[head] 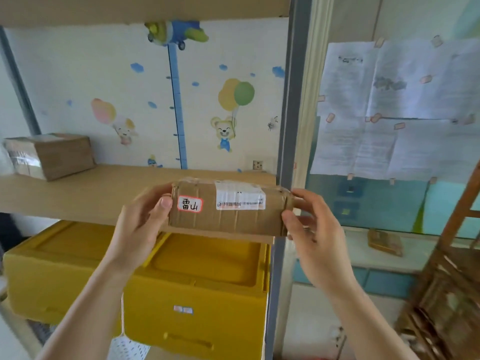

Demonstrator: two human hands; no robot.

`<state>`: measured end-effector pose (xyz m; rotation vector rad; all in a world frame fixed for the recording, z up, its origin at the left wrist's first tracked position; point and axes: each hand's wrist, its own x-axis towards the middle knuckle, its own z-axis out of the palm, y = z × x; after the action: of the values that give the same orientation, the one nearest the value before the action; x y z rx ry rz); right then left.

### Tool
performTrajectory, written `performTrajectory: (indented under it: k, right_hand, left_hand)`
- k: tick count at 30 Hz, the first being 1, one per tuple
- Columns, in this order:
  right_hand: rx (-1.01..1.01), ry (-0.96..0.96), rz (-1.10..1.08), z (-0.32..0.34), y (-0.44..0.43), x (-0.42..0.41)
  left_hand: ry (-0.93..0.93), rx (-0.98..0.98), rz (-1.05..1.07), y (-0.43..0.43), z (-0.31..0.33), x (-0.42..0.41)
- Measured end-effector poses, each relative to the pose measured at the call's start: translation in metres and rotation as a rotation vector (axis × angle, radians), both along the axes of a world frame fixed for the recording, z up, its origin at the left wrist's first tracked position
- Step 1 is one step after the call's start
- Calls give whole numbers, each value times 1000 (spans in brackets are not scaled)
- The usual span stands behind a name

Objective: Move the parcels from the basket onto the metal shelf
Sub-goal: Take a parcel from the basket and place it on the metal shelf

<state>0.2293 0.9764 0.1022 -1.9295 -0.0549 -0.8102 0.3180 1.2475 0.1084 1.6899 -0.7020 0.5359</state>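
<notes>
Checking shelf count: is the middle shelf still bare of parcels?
No. A brown box already sits at the left end of the shelf, apart from the parcel held in both hands.

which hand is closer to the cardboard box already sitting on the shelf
Left. The left hand holds the near parcel's left end, on the side toward the box at the shelf's far left. The right hand holds the parcel's opposite end, farther away.
</notes>
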Motion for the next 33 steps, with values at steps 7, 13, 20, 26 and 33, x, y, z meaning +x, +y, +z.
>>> performTrajectory:
  k: [7, 13, 20, 26, 33]
  right_hand:
    - [-618, 114, -444, 13, 36, 90]
    - [-830, 342, -666, 14, 43, 99]
    - [-982, 467, -701, 27, 41, 104]
    - [-746, 45, -547, 24, 6, 70]
    - [-391, -6, -460, 7, -109, -55]
  left_hand:
    - [113, 256, -5, 10, -25, 119]
    - [98, 351, 36, -19, -30, 140]
    - [80, 421, 63, -25, -23, 138]
    - [-219, 175, 133, -39, -6, 101]
    - [-352, 109, -335, -210, -3, -1]
